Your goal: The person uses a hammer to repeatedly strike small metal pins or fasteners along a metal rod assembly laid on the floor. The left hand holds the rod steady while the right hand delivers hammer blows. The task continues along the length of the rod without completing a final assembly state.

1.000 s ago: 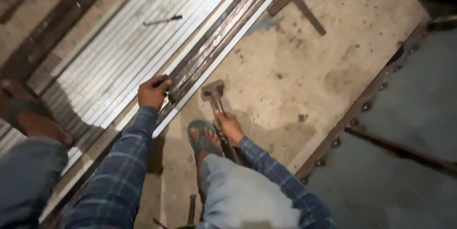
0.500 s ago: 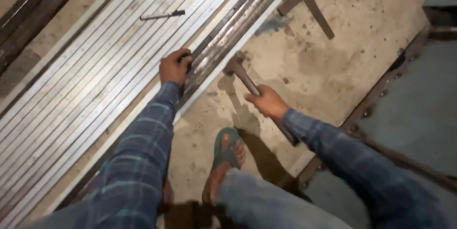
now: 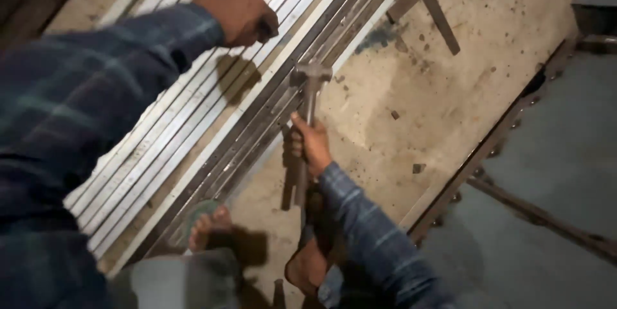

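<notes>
My right hand (image 3: pixel 310 146) grips the handle of a hammer (image 3: pixel 307 100), whose metal head rests against the dark steel bars (image 3: pixel 270 123) lying diagonally on the floor. My left hand (image 3: pixel 236 12) is raised above the pale ribbed metal strips (image 3: pixel 173 123), fingers closed around a small dark object that I cannot identify. Both sleeves are blue plaid. My foot in a green sandal (image 3: pixel 209 225) stands at the near end of the bars.
A steel try square (image 3: pixel 427 7) lies on the concrete floor (image 3: pixel 424 103) at the upper right. A riveted steel frame edge (image 3: pixel 488 148) runs diagonally on the right, with a grey sheet (image 3: pixel 553 174) beyond it.
My left hand has lifted off the bars and risen toward the camera. My right hand has swung the hammer from the floor onto the dark bars. The view has moved closer.
</notes>
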